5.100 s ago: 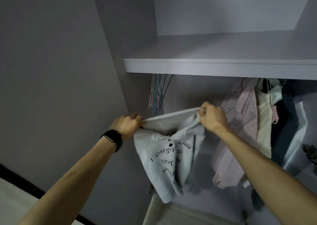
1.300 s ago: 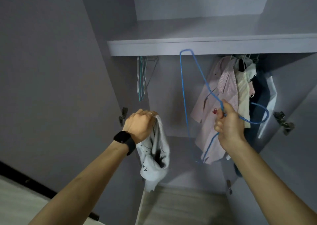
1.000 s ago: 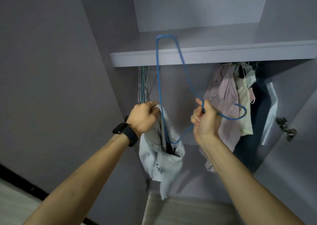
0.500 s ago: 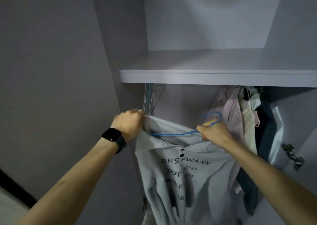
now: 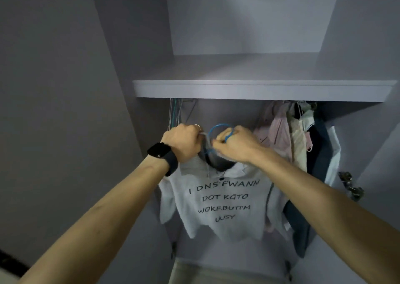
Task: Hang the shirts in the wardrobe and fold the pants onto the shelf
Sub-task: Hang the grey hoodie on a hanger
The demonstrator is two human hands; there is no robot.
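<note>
A light grey shirt with black lettering hangs in front of the open wardrobe, held up at its collar. My left hand, with a black watch on the wrist, grips the left side of the collar. My right hand grips the blue wire hanger at its neck, against the right side of the collar. The hanger's hook sticks up between my two hands; its arms are hidden inside the shirt.
A wardrobe shelf runs across above my hands. Several bare wire hangers hang below it on the left. Pink, cream and dark shirts hang on the right. A door hinge juts out at the far right.
The hanger has gone from outside the shirt to inside it. My hands have come together at the collar, and the shirt now hangs spread with its print facing me.
</note>
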